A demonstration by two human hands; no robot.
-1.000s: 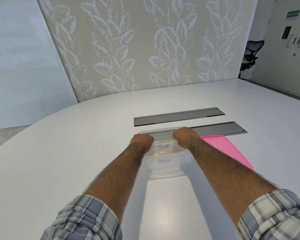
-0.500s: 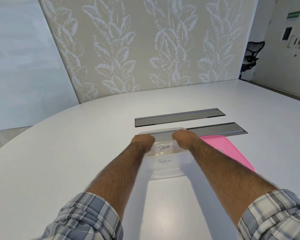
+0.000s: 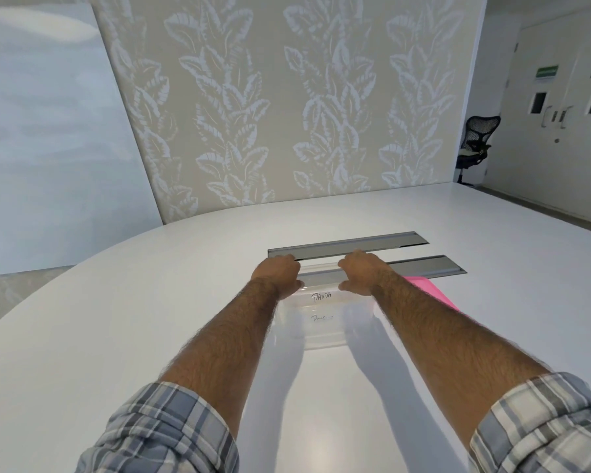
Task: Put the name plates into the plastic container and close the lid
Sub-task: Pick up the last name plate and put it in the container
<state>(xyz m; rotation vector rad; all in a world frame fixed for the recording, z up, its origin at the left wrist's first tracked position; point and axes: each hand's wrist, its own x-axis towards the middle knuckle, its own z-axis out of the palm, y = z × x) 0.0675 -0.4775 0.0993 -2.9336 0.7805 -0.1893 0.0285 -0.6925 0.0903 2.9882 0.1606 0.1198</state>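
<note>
A clear plastic container [image 3: 321, 337] lies on the white table [image 3: 123, 322] straight ahead. Inside it sit two name plates, one marked PANDA [image 3: 321, 297] and a second [image 3: 321, 318] nearer me with partly legible writing. My left hand [image 3: 277, 274] and my right hand [image 3: 362, 272] grip the container's far end, fingers curled over its clear rim and thumbs on the near side. The pink lid [image 3: 432, 294] lies flat to the right of the container, mostly hidden by my right forearm.
Two long grey cable slots [image 3: 352, 244] [image 3: 430, 265] are set into the table just beyond my hands. A leaf-patterned wall stands behind the table. A black office chair [image 3: 475, 145] and white doors are at the far right.
Both hands have shifted a little farther away, up to the grey slots, still holding the container's far end. The view has tilted slightly.
</note>
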